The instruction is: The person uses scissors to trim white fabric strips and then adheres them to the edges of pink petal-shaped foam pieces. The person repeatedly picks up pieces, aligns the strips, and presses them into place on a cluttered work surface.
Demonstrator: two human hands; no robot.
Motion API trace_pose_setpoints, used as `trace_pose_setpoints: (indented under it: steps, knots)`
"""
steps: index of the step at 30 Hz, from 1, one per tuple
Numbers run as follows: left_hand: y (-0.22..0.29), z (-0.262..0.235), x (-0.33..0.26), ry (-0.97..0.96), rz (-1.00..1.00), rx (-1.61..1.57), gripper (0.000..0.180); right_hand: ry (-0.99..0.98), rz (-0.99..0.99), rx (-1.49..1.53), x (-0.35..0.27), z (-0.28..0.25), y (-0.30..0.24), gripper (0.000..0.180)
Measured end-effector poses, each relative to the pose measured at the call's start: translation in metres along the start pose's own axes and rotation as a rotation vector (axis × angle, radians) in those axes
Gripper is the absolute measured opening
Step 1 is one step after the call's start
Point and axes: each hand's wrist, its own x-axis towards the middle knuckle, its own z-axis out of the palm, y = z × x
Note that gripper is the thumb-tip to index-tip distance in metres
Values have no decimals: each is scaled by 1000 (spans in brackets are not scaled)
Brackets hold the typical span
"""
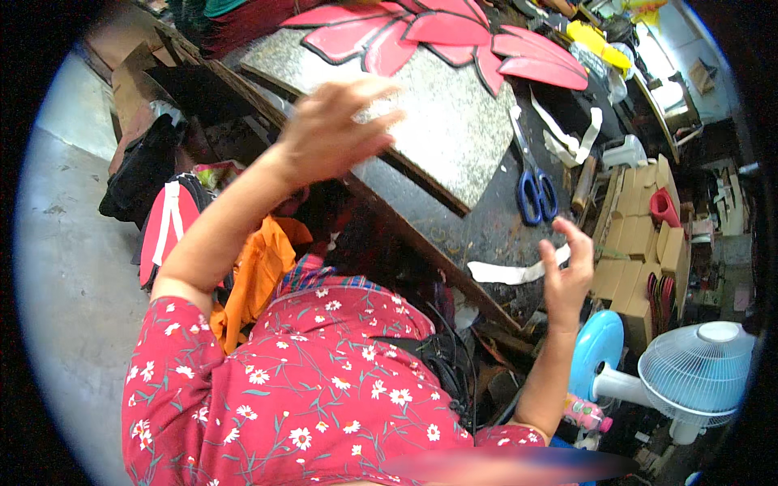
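Note:
My left hand (344, 125), smeared by motion, is raised over the near edge of a speckled pale board (454, 138), fingers apart and nothing seen in them. Over the dark tabletop on the right, my right hand (567, 279) has its thumb and curled fingers around one end of a white strip (509, 274). The strip's other end stretches left over the table. Just beyond that hand lie scissors (535, 190) with blue handles, blades pointing away. Pink petal-shaped pieces with black edges (450, 32) are spread along the board's far side.
More white strips (571, 146) lie right of the scissors, near cardboard boxes (628, 251). A blue-and-white fan (697, 373) stands at the lower right. Left of the table are an orange cloth (263, 271) and a red piece with white strips (168, 223). A wooden bar (425, 182) edges the board.

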Motion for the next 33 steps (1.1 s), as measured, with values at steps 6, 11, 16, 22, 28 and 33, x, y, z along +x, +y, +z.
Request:
trace_pose_setpoints:
  steps: [6,11,16,22,28,33]
  knots:
    - [20,88,85,-219,19,-282,24,-120,-170,-53,23,14,-17,36]
    - [25,106,84,-180,-140,-364,22,-155,97,462,81,37,1,38]
    - [24,104,81,-85,-233,-371,17,-51,445,769,185,69,39,49]
    - [22,107,85,-61,-277,-438,16,-26,699,1081,255,115,78,55]
    - [19,115,85,24,-331,-425,25,124,396,1017,262,94,58,44]
    - [5,123,81,181,-780,-864,46,108,78,1138,188,44,-6,47]
